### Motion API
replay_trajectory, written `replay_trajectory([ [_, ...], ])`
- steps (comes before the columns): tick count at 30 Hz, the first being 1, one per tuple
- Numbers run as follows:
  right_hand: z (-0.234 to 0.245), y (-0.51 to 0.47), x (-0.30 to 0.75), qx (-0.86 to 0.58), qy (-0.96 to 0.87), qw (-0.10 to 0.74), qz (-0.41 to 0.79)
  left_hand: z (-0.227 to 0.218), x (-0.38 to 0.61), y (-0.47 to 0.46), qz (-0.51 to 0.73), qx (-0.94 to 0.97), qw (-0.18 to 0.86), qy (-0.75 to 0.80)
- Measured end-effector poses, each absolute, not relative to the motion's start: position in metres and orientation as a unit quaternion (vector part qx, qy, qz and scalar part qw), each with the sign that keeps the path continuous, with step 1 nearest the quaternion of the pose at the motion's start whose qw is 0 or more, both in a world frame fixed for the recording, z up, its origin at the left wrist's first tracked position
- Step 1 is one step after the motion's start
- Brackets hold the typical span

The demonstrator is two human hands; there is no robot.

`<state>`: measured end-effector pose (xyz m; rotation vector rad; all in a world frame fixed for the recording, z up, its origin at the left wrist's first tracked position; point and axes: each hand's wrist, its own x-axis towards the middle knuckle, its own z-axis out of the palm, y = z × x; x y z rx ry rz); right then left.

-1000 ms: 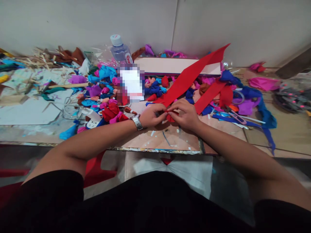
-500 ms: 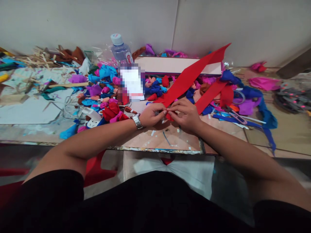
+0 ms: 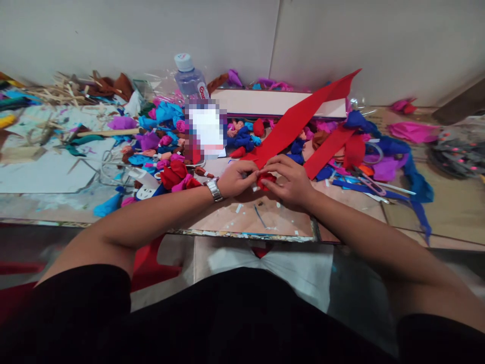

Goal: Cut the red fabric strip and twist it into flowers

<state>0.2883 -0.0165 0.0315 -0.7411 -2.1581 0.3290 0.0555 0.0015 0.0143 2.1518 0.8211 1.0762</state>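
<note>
Both my hands meet over the table, pinching a strip of red crepe paper (image 3: 290,124). Its gathered end forms a small red paper rosette (image 3: 266,181) between the fingertips, while the long free part slants up to the right over a white box. My left hand (image 3: 238,179), with a metal watch at the wrist, is closed on the rosette's left side. On the other side, my right hand (image 3: 288,181) holds the paper between thumb and fingers. Another red strip (image 3: 329,150) lies just beyond the right hand.
Several crepe paper flowers (image 3: 174,174) crowd the table to the left. A plastic bottle (image 3: 190,81) stands at the back, near a long white box (image 3: 257,102). Scissors (image 3: 371,184) and blue paper strips (image 3: 411,162) lie right. A power strip (image 3: 147,189) sits left of my wrist.
My right thumb and fingers have shifted a little on the paper, and more of the red rosette shows between the hands. The left hand stays nearly in place.
</note>
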Motion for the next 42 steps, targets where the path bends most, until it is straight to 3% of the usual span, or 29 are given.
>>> replay_trajectory([
  [12,0.039,-0.019,0.294,-0.243,-0.918,0.309,-0.053,0.018,0.057,0.001,0.428,0.793,0.315,0.297],
  [18,0.037,-0.021,0.294,-0.239,-0.925,0.289,-0.056,0.020,0.057,0.000,0.420,0.800,0.315,0.290],
  [42,0.045,-0.024,0.293,-0.221,-0.900,0.359,-0.110,0.017,0.052,0.003,0.441,0.816,0.296,0.226],
])
